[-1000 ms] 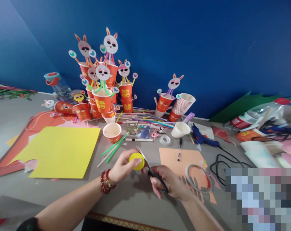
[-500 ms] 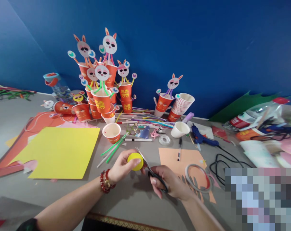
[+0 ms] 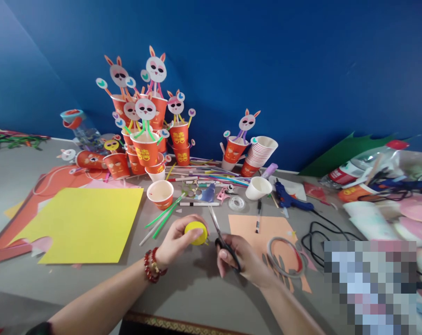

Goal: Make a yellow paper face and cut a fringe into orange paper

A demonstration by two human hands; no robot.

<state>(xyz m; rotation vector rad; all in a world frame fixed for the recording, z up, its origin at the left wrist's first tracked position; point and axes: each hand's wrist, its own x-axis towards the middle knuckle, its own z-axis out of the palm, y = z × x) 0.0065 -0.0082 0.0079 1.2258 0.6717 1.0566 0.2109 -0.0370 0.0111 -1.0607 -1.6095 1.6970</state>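
A round yellow paper disc is pinched between the thumb and fingers of my left hand, which wears red beads at the wrist. In my right hand are black-handled scissors, fingers in the loops and blades pointing up and away. The blades look almost closed and stand a little apart from the disc. Left of my hands lies a cut yellow sheet over red paper. By my right hand an orange sheet carries a roll of tape.
Red paper cups with rabbit figures stand stacked by the blue wall. Straws, a white cup, a pen and clear tape lie beyond my hands. A blue glue gun trails a cord at right, near a plastic bottle.
The scissors have come away from the yellow disc, opening a gap between blades and disc. My left hand keeps its hold. The view has shifted slightly.
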